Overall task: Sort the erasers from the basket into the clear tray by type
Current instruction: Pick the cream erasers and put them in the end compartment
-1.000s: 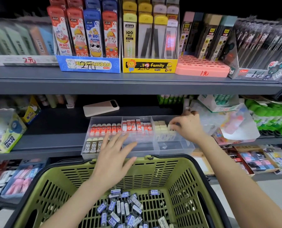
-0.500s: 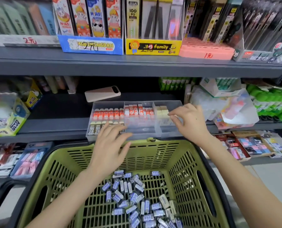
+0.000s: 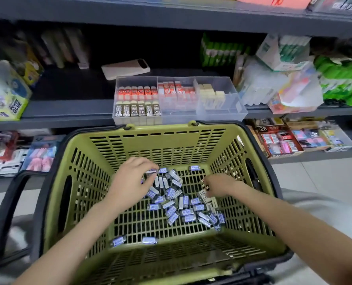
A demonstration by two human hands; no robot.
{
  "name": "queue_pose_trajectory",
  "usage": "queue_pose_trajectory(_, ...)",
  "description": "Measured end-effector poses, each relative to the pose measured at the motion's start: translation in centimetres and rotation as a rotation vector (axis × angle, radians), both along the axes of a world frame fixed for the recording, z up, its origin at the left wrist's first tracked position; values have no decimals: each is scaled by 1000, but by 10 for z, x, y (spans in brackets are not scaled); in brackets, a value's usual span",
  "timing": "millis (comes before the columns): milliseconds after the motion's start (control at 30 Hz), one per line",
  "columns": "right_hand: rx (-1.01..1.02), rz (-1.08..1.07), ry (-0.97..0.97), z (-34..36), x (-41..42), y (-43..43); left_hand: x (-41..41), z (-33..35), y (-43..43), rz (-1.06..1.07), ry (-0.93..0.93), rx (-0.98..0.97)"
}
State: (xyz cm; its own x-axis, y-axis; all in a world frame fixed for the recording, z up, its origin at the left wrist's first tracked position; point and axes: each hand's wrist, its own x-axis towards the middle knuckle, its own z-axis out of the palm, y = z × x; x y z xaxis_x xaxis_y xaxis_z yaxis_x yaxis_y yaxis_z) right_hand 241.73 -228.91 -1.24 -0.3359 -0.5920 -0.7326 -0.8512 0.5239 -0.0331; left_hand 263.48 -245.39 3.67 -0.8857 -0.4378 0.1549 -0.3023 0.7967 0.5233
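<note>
Grey shelf [image 3: 68, 115]: it runs across the back. The clear tray sits on its front edge, just behind the basket.
Green basket [image 3: 160, 133]: it is big and full of holes, with a black rim. Both hands are down inside it.
Clear tray [image 3: 229, 103]: it has three boxes side by side. The left box has orange-top erasers [image 3: 137, 92] at the back and 2B erasers [image 3: 138, 111] at the front. The middle box has red-and-white erasers [image 3: 177, 92]. The right box has cream erasers [image 3: 211, 96], all on its left side.
Pink flat gadget [image 3: 125, 68]: it lies on the shelf behind the tray.
Left hand [image 3: 130, 182]: its fingers bend down onto the far end of the pile and touch a blue one. It is too blurry to tell if it grips.
Right hand [image 3: 219, 185]: its fingers are curled tight and pinch a small black-and-cream eraser [image 3: 205, 185], just right of the pile.
Blue erasers [image 3: 183, 203]: they lie in a messy pile on the basket floor, between the hands and nearer. Two more lie apart by the near wall.
</note>
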Motion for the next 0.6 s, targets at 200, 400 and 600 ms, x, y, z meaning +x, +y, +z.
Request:
queue_pose_trajectory(200,-44,-113,72,-38,13,3,-1,-14,8,78,-35,243)
queue_pose_trajectory(400,-261,-367,-92,-27,11,-4,-11,-29,14,174,-132,678)
queue_pose_trajectory(600,-605,-602,-814,20,51,-32,-15,-32,25,234,-176,1537)
